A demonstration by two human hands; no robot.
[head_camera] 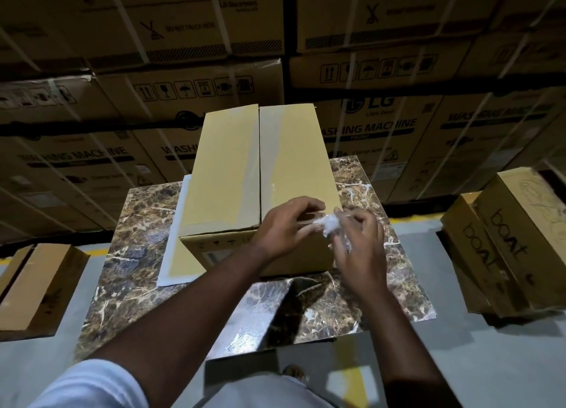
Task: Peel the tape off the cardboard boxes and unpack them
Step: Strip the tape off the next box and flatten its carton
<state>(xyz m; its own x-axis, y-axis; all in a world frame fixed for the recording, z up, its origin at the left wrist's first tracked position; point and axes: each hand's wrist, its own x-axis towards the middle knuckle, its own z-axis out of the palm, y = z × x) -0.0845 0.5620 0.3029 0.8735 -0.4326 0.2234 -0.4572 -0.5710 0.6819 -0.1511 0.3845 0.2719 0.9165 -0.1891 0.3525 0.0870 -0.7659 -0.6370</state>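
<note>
**Tape off the top seam, flaps not yet lifted**

A tall cardboard box (pixel 260 174) stands on a marble-patterned table (pixel 144 223), its two top flaps lying shut with a dark gap down the middle. Along both sides of that gap runs a paler band where tape seems to have been, so I'd judge the peeling on this box is more or less finished.

The left hand (pixel 284 226) rests at the near right corner of the box top, fingers curled and pinching one end of a crumpled wad of clear tape (pixel 329 223). The right hand (pixel 358 248) hovers just beside that corner, fingertips closed on the other side of the same wad; some shiny film seems to cling to its fingers. Whether a strand of tape still joins the wad to the box I cannot tell.

To my eye this is the balling-up of stripped tape. The next move calls for getting rid of the sticky wad, which may take a shake or a wipe, then slipping fingers into the centre gap and folding both flaps outward to reach the contents.

A flat sheet (pixel 174 242) lies on the table against the box's left side. More boxes (pixel 502 239) wait on the floor to the right, and another box (pixel 36 285) to the left.
</note>
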